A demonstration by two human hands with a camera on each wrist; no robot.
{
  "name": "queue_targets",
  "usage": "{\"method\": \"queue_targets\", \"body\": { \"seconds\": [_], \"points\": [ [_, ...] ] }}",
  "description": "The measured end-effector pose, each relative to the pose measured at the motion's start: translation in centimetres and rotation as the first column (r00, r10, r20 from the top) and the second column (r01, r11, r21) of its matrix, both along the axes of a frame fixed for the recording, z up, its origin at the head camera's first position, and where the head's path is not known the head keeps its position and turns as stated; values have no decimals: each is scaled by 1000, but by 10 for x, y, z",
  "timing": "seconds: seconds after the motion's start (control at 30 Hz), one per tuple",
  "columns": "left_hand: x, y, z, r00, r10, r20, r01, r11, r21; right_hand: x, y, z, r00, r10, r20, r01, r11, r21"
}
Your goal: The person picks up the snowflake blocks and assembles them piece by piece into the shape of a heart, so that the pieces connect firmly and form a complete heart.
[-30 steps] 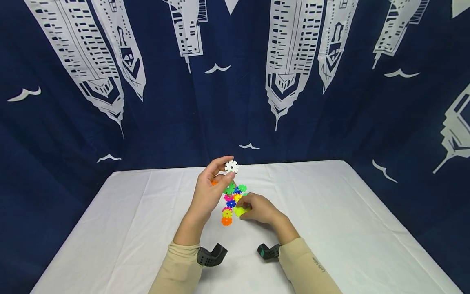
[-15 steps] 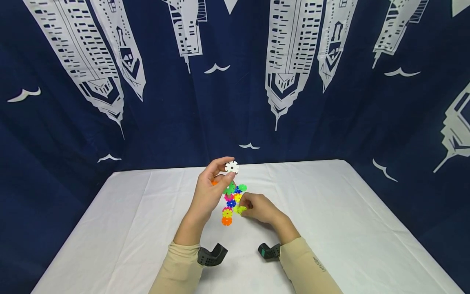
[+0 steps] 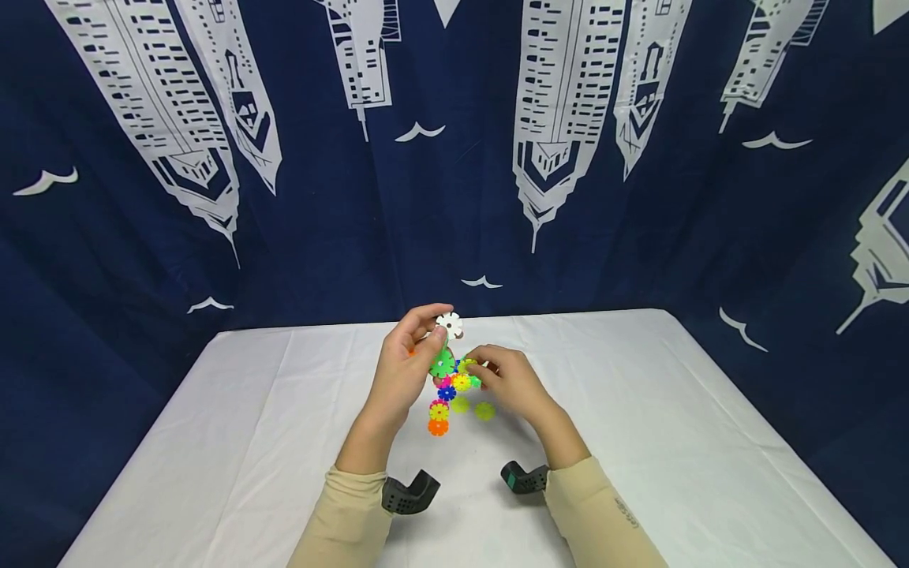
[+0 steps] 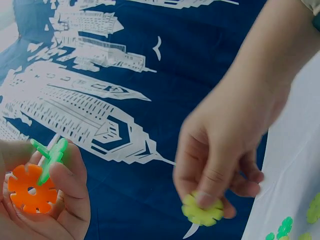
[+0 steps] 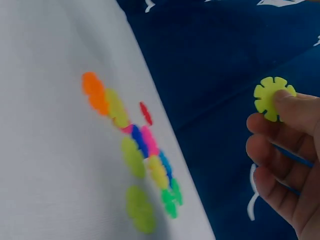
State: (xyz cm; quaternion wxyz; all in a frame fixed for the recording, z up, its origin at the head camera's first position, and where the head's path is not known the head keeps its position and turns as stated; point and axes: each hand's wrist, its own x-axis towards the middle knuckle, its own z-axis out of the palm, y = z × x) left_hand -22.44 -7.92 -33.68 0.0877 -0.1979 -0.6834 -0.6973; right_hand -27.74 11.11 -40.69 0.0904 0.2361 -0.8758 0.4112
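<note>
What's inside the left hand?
The left hand holds a white disc, at least one green disc and an orange disc. Anything its fingers cover can't be seen.

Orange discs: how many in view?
2: one orange disc in the left hand; the other orange disc on the white cloth, at the near end of the pieces there. More may be hidden.

The left arm [image 3: 353,505] and right arm [image 3: 600,513] reach forward, slanting inward. The left hand [image 3: 405,367] is raised, its thumb and forefinger pinching. The right hand [image 3: 513,380] sits slightly lower, thumb [image 5: 300,109] pressing in a pinch, remaining fingers [image 5: 272,157] curled.
</note>
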Motion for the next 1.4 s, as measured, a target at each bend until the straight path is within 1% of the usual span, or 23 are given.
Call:
{"method": "queue_targets", "body": {
  "seconds": [0.07, 0.2, 0.4, 0.6, 0.8, 0.97, 1.1, 1.3, 1.4],
  "points": [
    [0, 1, 0, 1000, 11, 4, -11, 1000, -5, 2, 1, 6, 1000, -14, -26, 13, 999, -30],
    [-1, 1, 0, 1000, 22, 21, -22, 1000, 1, 6, 2, 15, 994, -33, -107, 26, 998, -60],
    [-1, 2, 0, 999, 14, 46, -15, 1000, 21, 13, 3, 28, 975, -61, -213, 36, 992, -120],
    [-1, 1, 0, 998, 9, 68, -12, 999, 45, 20, 3, 40, 947, -75, -314, 15, 982, -189],
    [1, 2, 3, 996, 19, 82, -24, 999, 48, 29, 0, 51, 910, -80, -408, -17, 973, -231],
    [2, 3, 3, 995, 14, 102, -18, 999, 35, 35, -1, 57, 887, -78, -455, -47, 965, -256],
    [2, 3, 2, 995, 7, 101, -10, 999, 32, 37, -3, 58, 874, -65, -481, -68, 965, -255],
    [1, 3, 0, 995, 6, 97, -9, 999, 31, 38, -4, 59, 860, -71, -506, -57, 970, -235],
    [2, 3, 1, 996, 4, 93, -7, 999, 35, 37, -4, 59, 857, -75, -509, -53, 971, -233]
  ]
}}
